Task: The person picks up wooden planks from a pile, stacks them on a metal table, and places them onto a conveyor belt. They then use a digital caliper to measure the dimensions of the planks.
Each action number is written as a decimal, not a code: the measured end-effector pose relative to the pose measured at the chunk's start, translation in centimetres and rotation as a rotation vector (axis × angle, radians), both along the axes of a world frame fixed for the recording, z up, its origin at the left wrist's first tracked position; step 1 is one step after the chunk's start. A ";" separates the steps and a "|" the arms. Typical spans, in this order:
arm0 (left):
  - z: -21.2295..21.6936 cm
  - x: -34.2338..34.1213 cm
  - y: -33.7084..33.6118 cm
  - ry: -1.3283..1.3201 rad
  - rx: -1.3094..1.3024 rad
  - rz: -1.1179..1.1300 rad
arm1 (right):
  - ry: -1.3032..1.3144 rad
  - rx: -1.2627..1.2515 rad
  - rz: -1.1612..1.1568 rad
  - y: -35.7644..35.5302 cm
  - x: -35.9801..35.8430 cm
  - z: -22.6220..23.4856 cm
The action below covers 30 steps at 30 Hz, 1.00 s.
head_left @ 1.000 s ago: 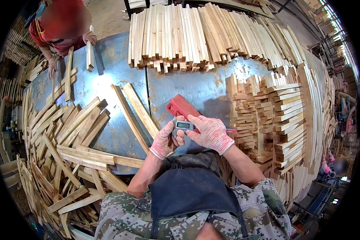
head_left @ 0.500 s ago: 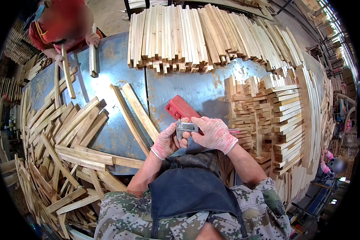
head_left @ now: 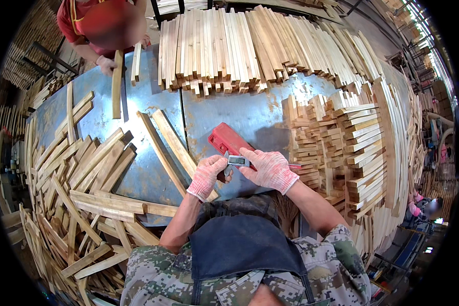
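Caliper: a digital caliper (head_left: 237, 161) sits between both gloved hands, just above the near edge of the worktop (head_left: 250, 115).
Left hand: the left hand (head_left: 207, 176) is curled, fingertips pinching the caliper's left end.
Right hand: the right hand (head_left: 269, 168) is closed over its right part, thumb by the display.
Red case: a red case (head_left: 227, 140) lies on the metal just behind.
Surroundings: two wooden slats (head_left: 171, 148) lie left of it; stacked slats (head_left: 341, 148) rise right.
Far side: another person's hand (head_left: 107, 65) holds a slat (head_left: 117, 84).

the small grey digital caliper (head_left: 237, 161) is mostly hidden by both gloved hands, and its screen's too tiny to read. The red flat plastic case (head_left: 227, 141) is partly covered too.
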State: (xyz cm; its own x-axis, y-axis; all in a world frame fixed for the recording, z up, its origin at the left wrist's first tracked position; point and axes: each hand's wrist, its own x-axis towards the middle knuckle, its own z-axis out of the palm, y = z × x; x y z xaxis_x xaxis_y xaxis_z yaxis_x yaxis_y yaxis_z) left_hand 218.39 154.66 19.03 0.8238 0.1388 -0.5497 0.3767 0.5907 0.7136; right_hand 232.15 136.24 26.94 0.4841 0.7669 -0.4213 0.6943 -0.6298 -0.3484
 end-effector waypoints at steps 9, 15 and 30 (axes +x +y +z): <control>-0.1 -0.3 -1.3 -0.013 0.144 0.021 | -0.014 0.007 0.029 -0.1 0.0 0.3; -0.7 -0.4 -1.8 0.006 0.102 0.127 | 0.001 0.012 0.030 0.3 0.1 0.4; 0.1 -0.5 -1.2 -0.136 -0.087 0.097 | 0.350 0.190 -0.142 -0.2 -0.1 -0.9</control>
State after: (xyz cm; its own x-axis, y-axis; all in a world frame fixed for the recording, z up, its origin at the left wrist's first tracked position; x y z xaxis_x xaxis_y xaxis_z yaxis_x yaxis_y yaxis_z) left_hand 217.89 153.47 19.15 0.8763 0.1781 -0.4477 0.2182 0.6817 0.6983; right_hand 232.07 136.02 26.00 0.4433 0.7828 -0.4367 0.4243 -0.6124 -0.6671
